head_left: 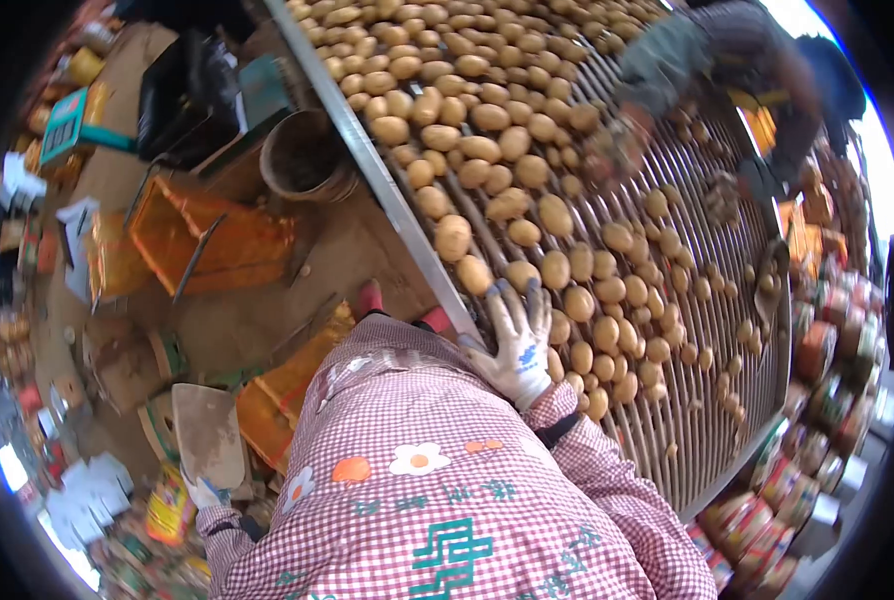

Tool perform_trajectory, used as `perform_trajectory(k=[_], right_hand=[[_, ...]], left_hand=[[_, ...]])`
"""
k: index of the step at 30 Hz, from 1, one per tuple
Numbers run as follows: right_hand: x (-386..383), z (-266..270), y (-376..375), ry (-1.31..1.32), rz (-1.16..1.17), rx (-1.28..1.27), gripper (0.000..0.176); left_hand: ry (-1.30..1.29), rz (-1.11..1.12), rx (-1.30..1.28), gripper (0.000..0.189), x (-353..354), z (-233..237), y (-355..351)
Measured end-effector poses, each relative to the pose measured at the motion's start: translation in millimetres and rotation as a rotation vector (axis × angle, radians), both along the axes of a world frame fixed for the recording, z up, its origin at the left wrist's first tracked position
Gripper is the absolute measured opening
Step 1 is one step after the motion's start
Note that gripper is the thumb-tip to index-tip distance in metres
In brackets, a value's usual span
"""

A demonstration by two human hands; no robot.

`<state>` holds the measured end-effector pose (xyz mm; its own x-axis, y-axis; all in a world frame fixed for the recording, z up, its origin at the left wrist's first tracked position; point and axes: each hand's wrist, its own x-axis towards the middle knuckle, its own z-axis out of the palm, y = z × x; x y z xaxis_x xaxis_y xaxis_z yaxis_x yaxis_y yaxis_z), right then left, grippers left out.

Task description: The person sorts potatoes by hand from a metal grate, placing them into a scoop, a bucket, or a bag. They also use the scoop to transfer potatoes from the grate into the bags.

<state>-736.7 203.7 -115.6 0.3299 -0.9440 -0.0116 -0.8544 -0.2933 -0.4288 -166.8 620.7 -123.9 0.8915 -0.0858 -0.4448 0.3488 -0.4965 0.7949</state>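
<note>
My right hand (519, 348), in a white glove with blue marks, is open with its fingers spread. It rests at the near left edge of a sloping bar conveyor (657, 440), its fingertips by the potatoes (554, 268). My left hand (204, 493), also gloved, is low at my left side. It is close to the near end of a flat, dirt-stained, grey-brown panel (210, 435); whether its fingers grip the panel cannot be made out. Potatoes lie thick at the far end of the bars and thinner toward the right.
Across the conveyor a co-worker (712, 60) leans in with both hands over the bars. A metal side rail (387, 190) runs along my side. On the floor to the left are a bucket (309, 158), an orange-covered stool (212, 235) and a teal scale (64, 128).
</note>
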Motion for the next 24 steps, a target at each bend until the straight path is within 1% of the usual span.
perform_trajectory(k=[1, 3, 4, 6, 7, 8, 10, 11, 12, 13, 14, 16, 17, 18, 20, 22, 23, 24], right_hand=[[-1.5, -1.6, 1.8, -0.015, -0.012, -0.002, 0.084], [-5.9, 1.3, 3.7, -0.02, -0.018, 0.019, 0.084], [-9.2, 0.9, 5.3, -0.057, -0.008, 0.021, 0.081], [-15.4, -0.1, 11.7, -0.104, -0.008, 0.015, 0.078], [-19.8, 4.6, 14.8, -0.155, -0.009, -0.025, 0.067], [-26.3, 6.7, 17.5, -0.158, -0.028, -0.033, 0.067], [-41.6, 11.0, 25.5, -0.164, -0.042, -0.14, 0.059], [-47.2, 18.2, 28.3, -0.185, -0.112, -0.176, 0.054], [-54.6, 12.5, 32.8, -0.16, -0.156, -0.22, 0.054], [-60.5, 12.7, 35.2, -0.169, -0.202, -0.208, 0.053], [-65.4, 13.6, 35.6, -0.181, -0.249, -0.197, 0.051], [-70.6, 14.3, 33.0, -0.175, -0.268, -0.22, 0.052], [-71.9, 13.9, 29.5, -0.211, -0.257, -0.195, 0.051], [-72.8, 16.1, 24.2, -0.248, -0.245, -0.17, 0.051], [-66.3, 22.9, 11.3, -0.224, -0.23, -0.193, 0.053], [-56.0, 27.5, -5.2, -0.133, -0.154, -0.127, 0.053], [-51.0, 24.9, -14.4, -0.053, -0.106, -0.067, 0.056], [-44.2, 22.1, -23.0, -0.055, -0.102, -0.065, 0.056]], left_hand=[[0.002, -0.042, -0.003, 0.061, -1.7, 7.2, -28.4], [0.191, -0.135, -0.004, 0.058, -4.1, 18.0, -73.1], [0.19, -0.165, -0.007, 0.058, -13.1, 21.4, -102.8], [0.114, -0.603, -0.133, 0.057, -40.3, 24.5, -170.6], [0.229, -0.595, -0.186, 0.053, -54.1, 23.9, -202.6], [0.345, -0.584, -0.236, 0.05, -68.6, 22.6, -232.6], [0.284, -0.649, -0.27, 0.041, -101.1, 20.4, -279.6], [0.342, -0.662, -0.28, 0.041, -118.4, 22.6, -298.3], [0.4, -0.674, -0.29, 0.042, -129.8, 24.6, -313.9], [0.421, -0.721, -0.298, 0.044, -136.9, 21.2, -326.2], [0.418, -0.731, -0.296, 0.044, -145.3, 20.7, -336.5], [0.393, -0.726, -0.324, 0.035, -177.5, 32.3, -357.6], [0.427, -0.734, -0.338, 0.041, -179.5, 30.3, -362.2], [0.424, -0.741, -0.336, 0.041, -185.1, 33.2, -366.8], [0.442, -0.756, -0.336, 0.046, -194.1, 40.0, -372.9], [0.436, -0.771, -0.315, 0.046, -196.2, 43.7, -375.4], [0.433, -0.784, -0.317, 0.046, -202.2, 48.3, -377.4], [0.429, -0.796, -0.318, 0.045, -204.4, 51.8, -378.6]])
